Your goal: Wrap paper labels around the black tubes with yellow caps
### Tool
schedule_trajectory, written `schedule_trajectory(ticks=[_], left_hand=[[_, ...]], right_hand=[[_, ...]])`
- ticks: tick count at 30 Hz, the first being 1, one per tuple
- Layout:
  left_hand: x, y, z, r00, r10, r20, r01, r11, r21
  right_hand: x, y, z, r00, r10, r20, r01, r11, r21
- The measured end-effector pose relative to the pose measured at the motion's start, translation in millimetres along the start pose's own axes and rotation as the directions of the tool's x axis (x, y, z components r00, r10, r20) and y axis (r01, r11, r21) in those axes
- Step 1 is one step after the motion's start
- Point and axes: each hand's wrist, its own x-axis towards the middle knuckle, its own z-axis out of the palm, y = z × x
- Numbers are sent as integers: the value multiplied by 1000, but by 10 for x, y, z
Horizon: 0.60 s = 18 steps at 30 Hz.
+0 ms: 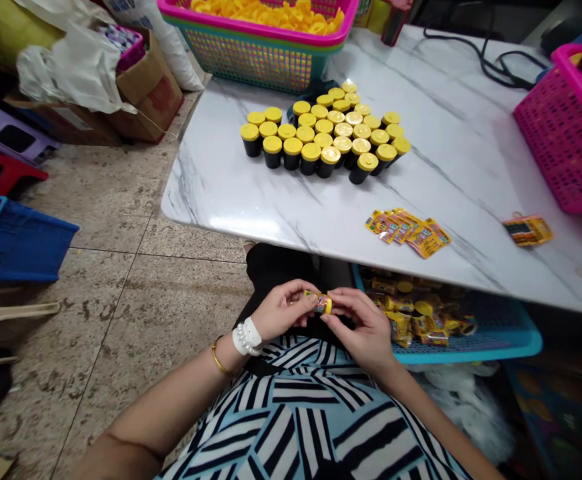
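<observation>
Over my lap, just off the table's front edge, both hands close on one small canister (323, 304) with a yellow lid and a printed yellow label around it. My left hand (291, 305) pinches the label end between thumb and fingers. At the lid end, the fingers and thumb of my right hand (358, 320) grip from the other side. Part of the canister is hidden by my fingers. Printed yellow labels (411, 232) lie fanned out on the table ahead. Beyond them stand several black canisters with yellow lids (323, 137), grouped upright.
A blue basket (508, 350) of labelled canisters sits below the table edge at right. On the marble-patterned table (221, 193) are a basket of yellow lids (251, 57), a pink basket (565, 127) and a small label bundle (528, 230). A blue crate (21, 243) stands left.
</observation>
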Motion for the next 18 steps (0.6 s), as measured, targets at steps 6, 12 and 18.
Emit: schedule_trajectory(ticks=[6,12,18], left_hand=[[-119,134,27,985,166,47,-170,979,107],[-5,40,44,979,185,90,-198,965,172],[98,-116,85,983,-113,146,115,993,-4]], right_hand=[[-16,-139,-18,982,188,-22,-183,974,136],[50,-25,-66,800,571,186,-589,687,426],[-4,6,-216,883,423,206,-470,799,374]])
